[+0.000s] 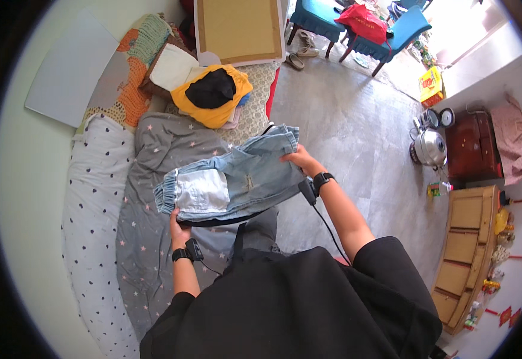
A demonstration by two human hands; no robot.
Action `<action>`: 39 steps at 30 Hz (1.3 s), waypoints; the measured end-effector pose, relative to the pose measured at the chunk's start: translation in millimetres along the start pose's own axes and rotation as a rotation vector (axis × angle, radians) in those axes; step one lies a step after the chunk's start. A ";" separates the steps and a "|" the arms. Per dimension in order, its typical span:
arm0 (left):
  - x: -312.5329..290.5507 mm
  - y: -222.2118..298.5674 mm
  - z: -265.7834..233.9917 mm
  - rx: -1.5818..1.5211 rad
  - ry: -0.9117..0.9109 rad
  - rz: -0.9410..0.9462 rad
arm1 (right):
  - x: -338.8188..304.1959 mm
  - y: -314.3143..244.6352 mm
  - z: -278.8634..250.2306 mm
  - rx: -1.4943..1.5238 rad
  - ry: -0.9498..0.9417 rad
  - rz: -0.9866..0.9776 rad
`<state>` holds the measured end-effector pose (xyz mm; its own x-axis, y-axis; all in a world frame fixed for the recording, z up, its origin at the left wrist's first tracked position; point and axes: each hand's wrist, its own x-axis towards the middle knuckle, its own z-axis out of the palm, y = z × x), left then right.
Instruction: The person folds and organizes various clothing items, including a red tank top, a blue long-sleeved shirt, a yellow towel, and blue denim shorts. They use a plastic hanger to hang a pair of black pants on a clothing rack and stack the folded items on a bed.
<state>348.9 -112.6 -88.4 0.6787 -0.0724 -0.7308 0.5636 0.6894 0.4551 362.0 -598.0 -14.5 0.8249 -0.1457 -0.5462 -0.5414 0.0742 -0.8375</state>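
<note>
Light blue jeans are stretched sideways between my two hands, above the bed's edge. Their gathered elastic waist points left, and a white pocket-like panel shows near it. My left hand is closed on the lower edge by the waist. At the far right end, my right hand grips the jeans near the leg hems. A strip of black shows under their near edge; I cannot tell what it belongs to. Each of my wrists wears a black band with a small device and a cable.
Grey star-patterned bedding lies beneath, beside a white heart-patterned cover. Folded yellow and black clothes are piled farther back. On the right stand a metal kettle, a dark red cabinet, a wooden cabinet and blue chairs.
</note>
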 end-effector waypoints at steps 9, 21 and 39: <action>169.3 1.8 177.7 -0.166 -0.072 0.098 | 277.3 -188.0 -68.0 -0.223 -0.122 -0.068; 329.0 53.1 241.2 0.223 0.497 0.251 | 638.0 -233.6 -56.8 -0.563 -0.101 -0.148; 196.7 -175.6 318.3 -0.233 0.708 0.303 | 564.5 -119.6 -39.6 -0.861 -1.127 0.337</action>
<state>533.3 -477.3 -150.2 0.2830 0.5618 -0.7774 0.2371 0.7443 0.6243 885.9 -728.2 -222.0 0.1097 0.6241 -0.7736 -0.3241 -0.7133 -0.6214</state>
